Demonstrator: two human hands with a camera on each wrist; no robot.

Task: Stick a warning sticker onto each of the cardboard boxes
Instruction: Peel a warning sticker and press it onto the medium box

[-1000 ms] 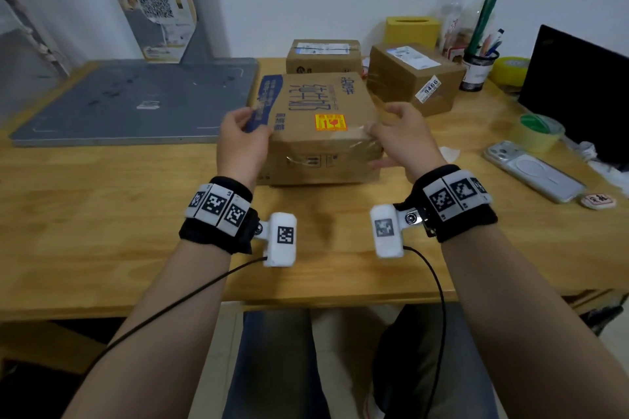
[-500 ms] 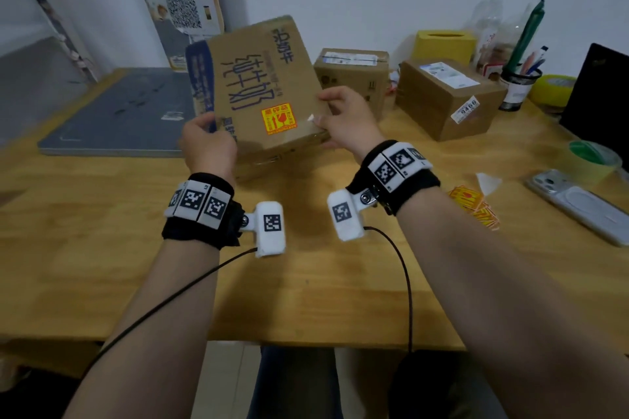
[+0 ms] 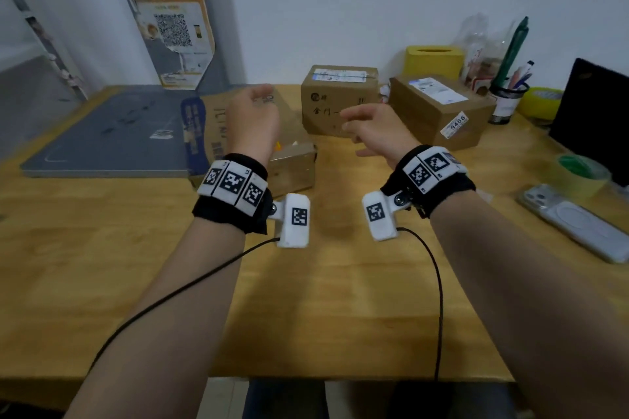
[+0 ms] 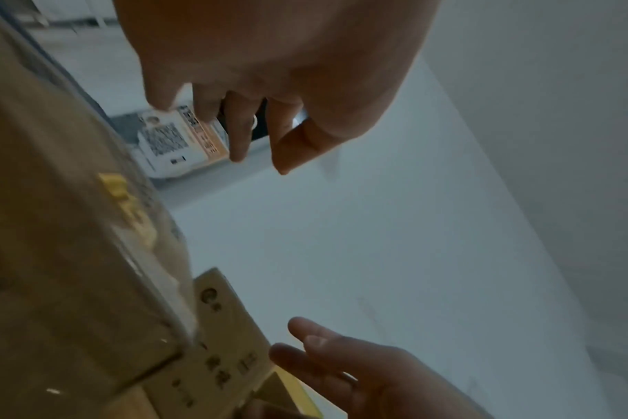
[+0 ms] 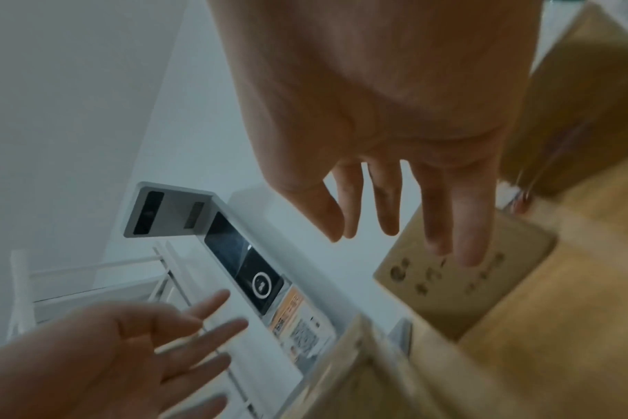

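Both hands are up over the far middle of the wooden table, and nothing is held in either. The left hand hangs with fingers loosely curled just above the large printed box, which lies at the far left with a bit of yellow sticker glimpsed beside the wrist. That box is judged done. The right hand is spread, fingers relaxed, in front of the small brown box, apart from it. To its right sits the labelled box, tagged 9466; no warning sticker is seen on either.

The next step is judged to be the small box. It would best be drawn to the near side with both hands, so a flat face is turned up. No loose stickers can be seen in these views; they would have to be found first. A sticker should be laid on bare cardboard, clear of the shipping label and tape, then pressed from one edge across so no bubble is trapped.
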